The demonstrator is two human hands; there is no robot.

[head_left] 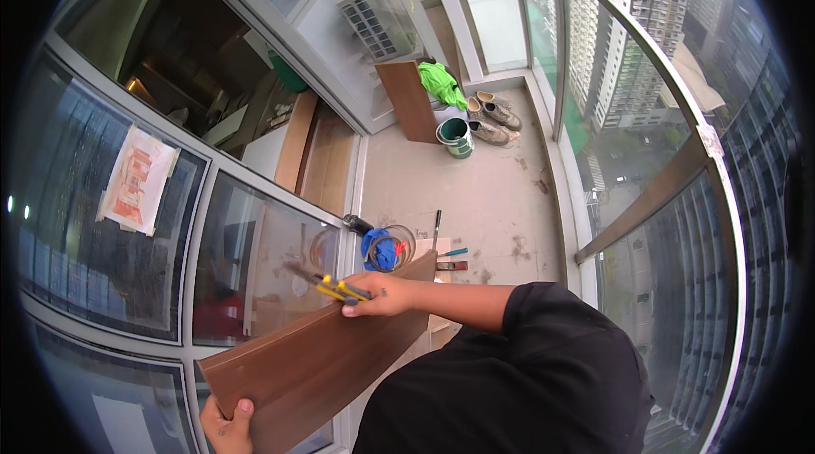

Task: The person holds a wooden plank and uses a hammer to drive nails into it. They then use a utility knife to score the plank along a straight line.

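Note:
A long brown wooden board (323, 361) lies tilted across the lower middle, in front of my body. At its lower left end my left hand (227, 430) grips it, the thumb lying on its face and the fingers partly behind the edge. My right hand (379, 294) is closed on a yellow-and-black handled tool (333, 288) just over the board's upper edge. The tool's far end is blurred, so its exact kind is unclear. Whether my right hand also touches the board, I cannot tell.
Beyond the board, a blue cloth (379, 248), a coiled hose (406, 240) and hand tools (452, 266) lie on the tiled floor. Farther off are a bucket (456, 138), shoes (495, 118) and another brown panel (407, 102). Glass doors flank the left; a balcony railing (645, 208) runs along the right.

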